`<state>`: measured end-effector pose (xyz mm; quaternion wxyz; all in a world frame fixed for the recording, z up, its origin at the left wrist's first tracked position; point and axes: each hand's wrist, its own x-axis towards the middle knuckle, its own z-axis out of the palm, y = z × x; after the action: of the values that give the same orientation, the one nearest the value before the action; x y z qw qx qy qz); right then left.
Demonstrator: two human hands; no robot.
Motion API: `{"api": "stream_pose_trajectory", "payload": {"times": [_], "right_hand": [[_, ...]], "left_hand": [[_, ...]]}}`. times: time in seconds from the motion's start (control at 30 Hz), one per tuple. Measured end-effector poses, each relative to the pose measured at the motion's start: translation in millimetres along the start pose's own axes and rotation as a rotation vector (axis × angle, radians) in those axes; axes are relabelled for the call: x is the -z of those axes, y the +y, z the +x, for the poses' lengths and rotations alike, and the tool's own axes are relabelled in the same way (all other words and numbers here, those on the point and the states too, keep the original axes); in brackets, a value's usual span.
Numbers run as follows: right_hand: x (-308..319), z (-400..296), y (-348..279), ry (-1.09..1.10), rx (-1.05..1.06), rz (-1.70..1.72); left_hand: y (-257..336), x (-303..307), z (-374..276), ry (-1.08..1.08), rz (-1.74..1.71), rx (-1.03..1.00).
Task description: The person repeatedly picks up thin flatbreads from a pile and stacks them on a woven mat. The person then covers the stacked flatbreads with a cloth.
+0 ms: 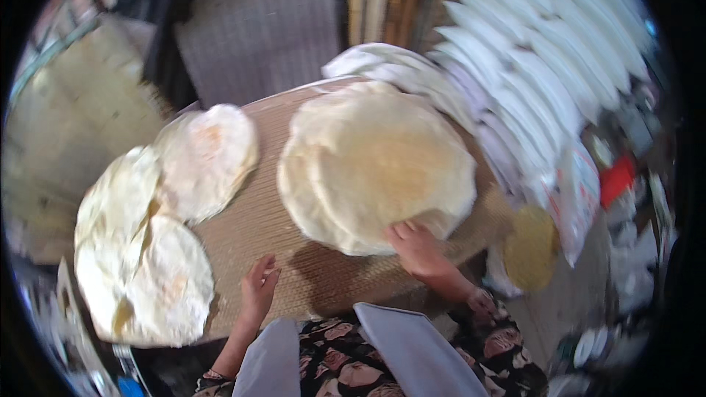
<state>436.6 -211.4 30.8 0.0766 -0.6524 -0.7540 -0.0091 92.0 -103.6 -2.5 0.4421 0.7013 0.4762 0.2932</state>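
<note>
A stack of large round flatbreads (380, 160), pale with a browned patch on top, lies on a table covered in brown ribbed matting (248, 237). My right hand (413, 245) is at the stack's near edge, its bent fingers pinching the top bread, which dents beside them. The thumb is hidden. Left of it, my left hand (259, 286) is over the matting with fingers loosely bent and apart, holding nothing. Further left, several thinner flatbreads overlap, among them a front one (171, 281) and a back one (207, 162).
White folded cloths or bags (513, 71) are stacked in rows along the right. A crumpled white cloth (380, 60) lies behind the stack. A printed plastic bag (579, 198) and a round yellowish item (530, 248) are beyond the table's right edge. Grey corrugated sheet (265, 38) stands behind.
</note>
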Motion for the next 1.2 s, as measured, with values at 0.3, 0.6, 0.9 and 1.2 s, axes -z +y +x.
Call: {"api": "stream_pose_trajectory", "payload": {"times": [0.3, 0.6, 0.9, 1.2], "right_hand": [[16.4, 44.2, -40.2, -0.027, 0.03, 0.388], [-110.7, 169.9, -245.9, -0.857, -0.383, 1.871], [-109.3, 225.3, -362.8, -0.661, -0.414, 2.193], [-90.1, 208.2, -316.5, -0.686, -0.397, 2.006]], "left_hand": [[-90.8, 103.6, -86.3, 0.258, 0.866, 0.106], [-111.8, 142.7, -105.7, 0.285, 0.88, -0.066], [-87.8, 176.0, -99.5, 0.441, 0.825, -0.057], [-31.0, 276.5, -62.3, 0.103, 0.488, -0.002]]}}
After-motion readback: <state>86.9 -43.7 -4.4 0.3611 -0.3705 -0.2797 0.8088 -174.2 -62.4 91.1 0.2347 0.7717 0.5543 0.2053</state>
